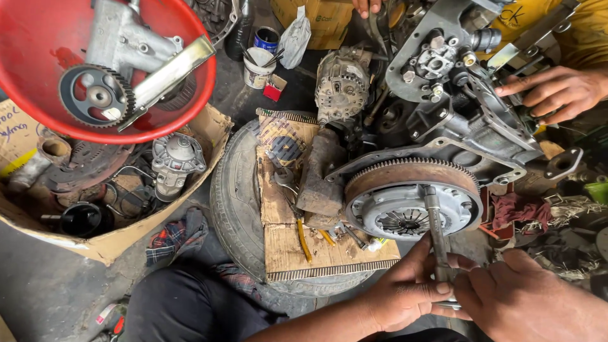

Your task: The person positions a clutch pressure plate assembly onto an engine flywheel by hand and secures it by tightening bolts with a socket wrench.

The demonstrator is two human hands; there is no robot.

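Note:
My left hand [405, 292] and my right hand [529, 301] both grip the handle of a long metal wrench [435, 221] at the bottom right. The wrench's head rests on the clutch pressure plate [399, 212], which is bolted to a rusty toothed flywheel [411, 174] on a grey engine block [456, 107]. The block lies on a tyre [231, 196] covered with cardboard [297, 247]. Another person's hand [557, 92] rests on the engine block at the upper right.
A red basin [38, 38] at top left holds a toothed pulley [96, 95] and a metal part. A cardboard box [95, 244] of parts sits below it. An alternator [342, 82], pliers with yellow handles [303, 235], small tins [258, 66] and rags [516, 209] lie around.

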